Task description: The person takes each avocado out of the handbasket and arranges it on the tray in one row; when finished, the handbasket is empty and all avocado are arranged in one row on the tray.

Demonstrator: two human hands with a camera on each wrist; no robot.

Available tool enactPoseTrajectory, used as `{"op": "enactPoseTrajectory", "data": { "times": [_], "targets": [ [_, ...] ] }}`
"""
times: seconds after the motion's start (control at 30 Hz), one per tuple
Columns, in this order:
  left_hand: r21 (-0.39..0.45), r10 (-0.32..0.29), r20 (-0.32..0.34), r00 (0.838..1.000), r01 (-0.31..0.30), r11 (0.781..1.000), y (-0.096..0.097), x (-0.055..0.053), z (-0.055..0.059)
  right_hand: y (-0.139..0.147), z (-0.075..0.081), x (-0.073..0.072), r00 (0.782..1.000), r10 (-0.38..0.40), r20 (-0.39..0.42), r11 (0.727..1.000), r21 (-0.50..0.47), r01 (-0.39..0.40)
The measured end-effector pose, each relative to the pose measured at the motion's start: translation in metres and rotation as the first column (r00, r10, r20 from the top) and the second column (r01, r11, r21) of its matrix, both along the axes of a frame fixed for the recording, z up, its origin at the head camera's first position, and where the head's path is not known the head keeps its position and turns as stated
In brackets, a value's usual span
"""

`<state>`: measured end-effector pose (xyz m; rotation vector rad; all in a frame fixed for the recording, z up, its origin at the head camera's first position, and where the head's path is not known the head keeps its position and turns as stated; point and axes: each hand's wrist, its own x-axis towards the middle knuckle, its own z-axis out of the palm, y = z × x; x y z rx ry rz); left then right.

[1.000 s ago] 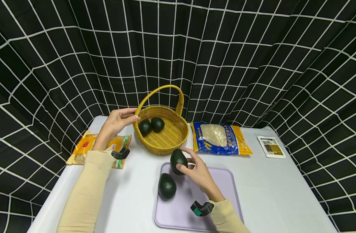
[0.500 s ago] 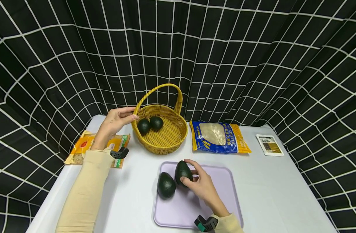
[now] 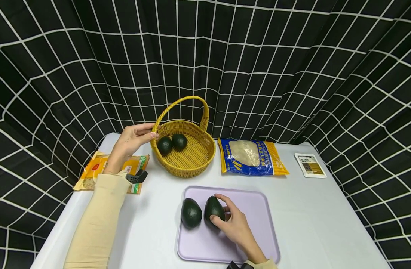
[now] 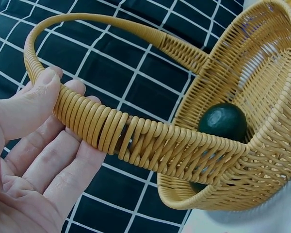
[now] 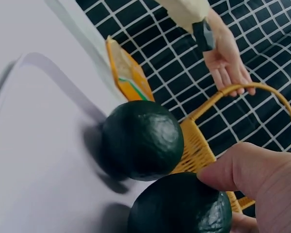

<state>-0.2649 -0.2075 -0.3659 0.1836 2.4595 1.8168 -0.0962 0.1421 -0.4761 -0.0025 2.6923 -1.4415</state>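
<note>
My left hand (image 3: 132, 140) pinches the handle of a yellow wicker basket (image 3: 186, 172), thumb on one side and fingers on the other, as the left wrist view shows. Two dark green avocados (image 3: 179, 142) lie in the basket's left part. Over the lilac tray (image 3: 239, 257), my right hand (image 3: 235, 224) grips an avocado (image 3: 213, 210) between thumb and fingers. Just left of it another avocado (image 3: 191, 213) rests at the tray's left edge. In the right wrist view the gripped avocado (image 5: 179, 208) is close beside the other one (image 5: 143, 141).
An orange food packet (image 3: 91, 172) lies under my left forearm. To the basket's right is a blue and yellow packet (image 3: 252, 157), and farther right a small white packet (image 3: 310, 165). Black gridded cloth (image 3: 205, 56) rises behind the white table (image 3: 313, 216).
My right hand has brought its avocado back from near the basket's front rim, toward me and slightly right, down to the tray beside the other avocado. The left hand stays on the handle.
</note>
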Motion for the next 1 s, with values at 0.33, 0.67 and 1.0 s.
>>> {"op": "enactPoseTrajectory", "data": {
  "times": [0.33, 0.67, 1.0],
  "targets": [
    [-0.002, -0.010, 0.000, 1.000, 0.010, 1.000, -0.001, 0.002, 0.001, -0.005, 0.000, 0.007, 0.998, 0.037, -0.051, 0.999, 0.029, -0.035],
    [-0.011, -0.010, 0.001, 1.000, 0.010, 1.000, 0.000, 0.002, 0.002, -0.008, -0.001, 0.010, 0.997, 0.063, -0.050, 0.996, 0.063, -0.060],
    [0.003, -0.018, -0.030, 0.999, 0.018, 1.000, 0.000, 0.003, 0.002, -0.002, 0.002, 0.012, 0.993, 0.098, -0.059, 0.989, 0.116, -0.091]
  ]
}}
